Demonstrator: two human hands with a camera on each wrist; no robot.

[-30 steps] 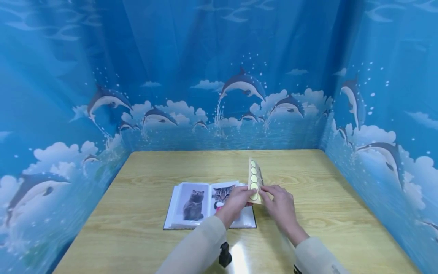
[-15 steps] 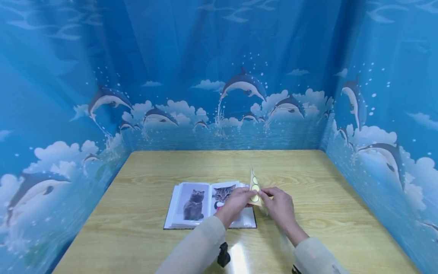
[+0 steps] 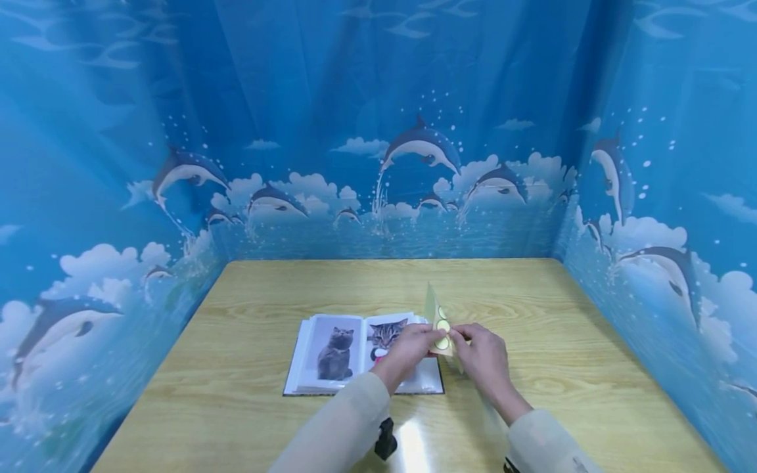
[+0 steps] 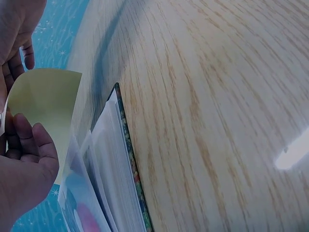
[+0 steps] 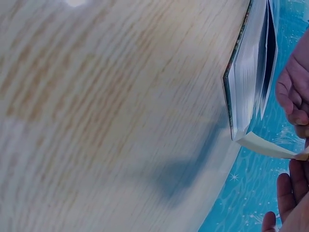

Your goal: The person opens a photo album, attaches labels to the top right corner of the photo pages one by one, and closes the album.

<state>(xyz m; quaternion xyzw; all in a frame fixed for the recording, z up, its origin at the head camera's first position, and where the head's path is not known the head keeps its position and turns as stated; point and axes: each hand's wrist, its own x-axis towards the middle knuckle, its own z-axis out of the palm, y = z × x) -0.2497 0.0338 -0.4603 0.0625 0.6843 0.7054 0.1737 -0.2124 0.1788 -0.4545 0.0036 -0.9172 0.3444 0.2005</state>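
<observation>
Left hand (image 3: 409, 346) and right hand (image 3: 486, 353) both pinch the bent, dotted sheet (image 3: 441, 324); tighter bending could crease it; uneven pulling between them could tear it.

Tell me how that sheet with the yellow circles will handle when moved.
Probably floppy: the sheet curves in the left wrist view. Likely light for its size, as it looks thin in the right wrist view. It may crease if twisted, since the left hand and right hand pinch it while its free end bends.
</observation>
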